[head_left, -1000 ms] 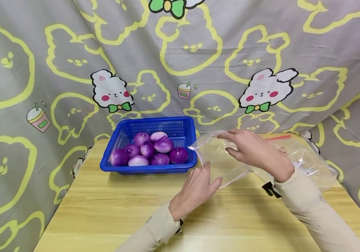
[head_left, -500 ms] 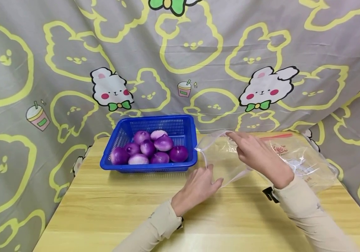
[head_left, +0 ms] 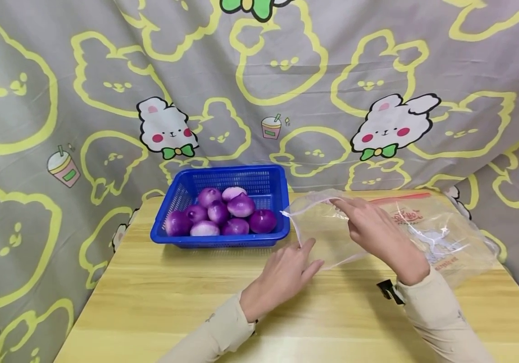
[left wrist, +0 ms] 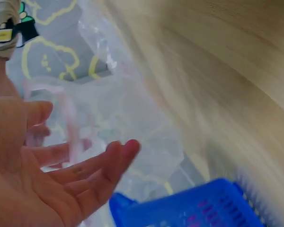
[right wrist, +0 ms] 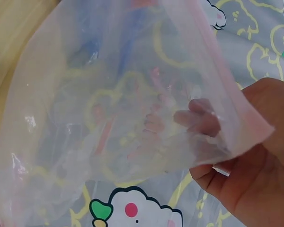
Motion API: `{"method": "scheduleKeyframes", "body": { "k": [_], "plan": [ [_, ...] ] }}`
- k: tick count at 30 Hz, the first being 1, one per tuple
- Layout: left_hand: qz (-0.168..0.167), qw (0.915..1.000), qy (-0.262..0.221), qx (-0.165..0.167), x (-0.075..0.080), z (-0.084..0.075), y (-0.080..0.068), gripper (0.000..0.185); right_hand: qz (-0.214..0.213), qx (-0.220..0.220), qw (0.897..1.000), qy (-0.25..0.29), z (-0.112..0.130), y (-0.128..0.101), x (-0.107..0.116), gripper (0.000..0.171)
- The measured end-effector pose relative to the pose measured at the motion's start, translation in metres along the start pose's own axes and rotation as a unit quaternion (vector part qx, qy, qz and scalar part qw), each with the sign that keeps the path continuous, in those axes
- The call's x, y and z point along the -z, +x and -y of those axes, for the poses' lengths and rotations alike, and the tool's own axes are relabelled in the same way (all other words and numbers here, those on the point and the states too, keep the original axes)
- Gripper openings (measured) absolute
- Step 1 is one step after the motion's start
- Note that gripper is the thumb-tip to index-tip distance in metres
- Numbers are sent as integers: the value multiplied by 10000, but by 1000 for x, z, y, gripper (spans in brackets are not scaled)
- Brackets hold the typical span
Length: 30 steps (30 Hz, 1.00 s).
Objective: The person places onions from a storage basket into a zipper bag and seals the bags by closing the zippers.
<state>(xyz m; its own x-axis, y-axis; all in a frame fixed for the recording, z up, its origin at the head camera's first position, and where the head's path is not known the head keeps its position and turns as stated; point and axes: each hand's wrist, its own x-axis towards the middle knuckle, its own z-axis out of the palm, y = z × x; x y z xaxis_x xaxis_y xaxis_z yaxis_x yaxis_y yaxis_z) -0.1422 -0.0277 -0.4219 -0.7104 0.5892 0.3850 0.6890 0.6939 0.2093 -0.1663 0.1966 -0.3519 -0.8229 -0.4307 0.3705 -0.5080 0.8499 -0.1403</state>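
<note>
A clear zip bag (head_left: pixel 315 229) stands held up with its mouth spread toward the blue basket (head_left: pixel 282 233). My left hand (head_left: pixel 279 275) is at the mouth's near edge, index finger touching it. In the left wrist view, the left hand's fingers (left wrist: pixel 92 184) are mostly straight, the thumb apart. My right hand (head_left: pixel 377 229) grips the mouth's far edge. In the right wrist view, the right hand (right wrist: pixel 255 175) has some fingertips behind the plastic and the bag's edge crosses the hand. Several purple onions (head_left: pixel 217 213) lie in the basket.
More clear plastic with red print (head_left: pixel 441 237) and a red strip lies at the table's right. A patterned cloth (head_left: pixel 295 91) hangs behind the wooden table (head_left: pixel 173 297), along its back edge.
The right hand has shifted slightly right and down with the bag's far edge, and the mouth has moved a little right. The view has shifted slightly; the onions keep their arrangement.
</note>
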Motion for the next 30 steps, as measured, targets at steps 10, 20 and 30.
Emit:
{"method": "scheduleKeyframes", "body": {
  "k": [10,20,30],
  "plan": [
    [-2065,9717,31,-1146,43,51,-31,14,247,-103,9996,-103,-3,0,7,59],
    [-1641,9841,588,329,75,120,-30,17,-18,-21,10000,24,-6,2,3,58],
    [-203,9948,686,719,75,148,7,49,-318,-32,9993,210,-11,-1,-6,55]
  ]
}}
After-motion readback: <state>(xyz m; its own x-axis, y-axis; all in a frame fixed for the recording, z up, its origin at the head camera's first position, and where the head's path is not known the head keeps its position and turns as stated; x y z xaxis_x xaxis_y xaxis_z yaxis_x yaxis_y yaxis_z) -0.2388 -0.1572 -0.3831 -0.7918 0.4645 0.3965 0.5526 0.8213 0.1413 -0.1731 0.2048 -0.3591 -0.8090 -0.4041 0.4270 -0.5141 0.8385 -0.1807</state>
